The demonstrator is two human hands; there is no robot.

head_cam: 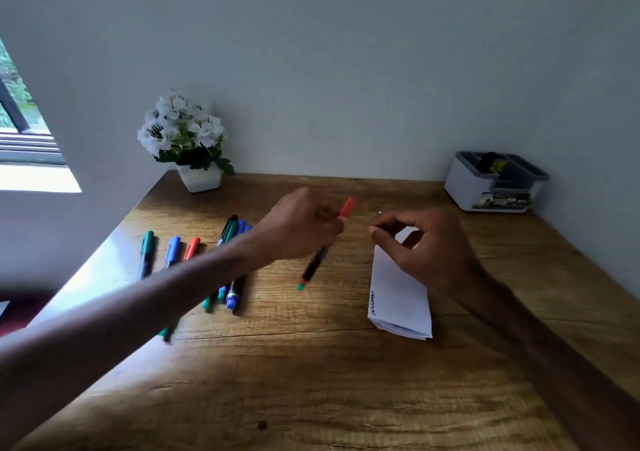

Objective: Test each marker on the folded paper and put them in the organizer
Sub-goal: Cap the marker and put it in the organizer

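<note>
The left grip (301, 225) holds a red-capped marker (313, 269) aslant above the desk (311, 364). Just right of it, the right grip (433, 246) is curled over the paper's (398, 295) far end; whether it pinches anything I cannot tell. Spare markers (172, 250) lie under and left of the left arm. The organizer (460, 187) stands beyond the right grip.

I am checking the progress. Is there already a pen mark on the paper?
Yes, a dark scribble shows near the left edge of the paper.
</note>
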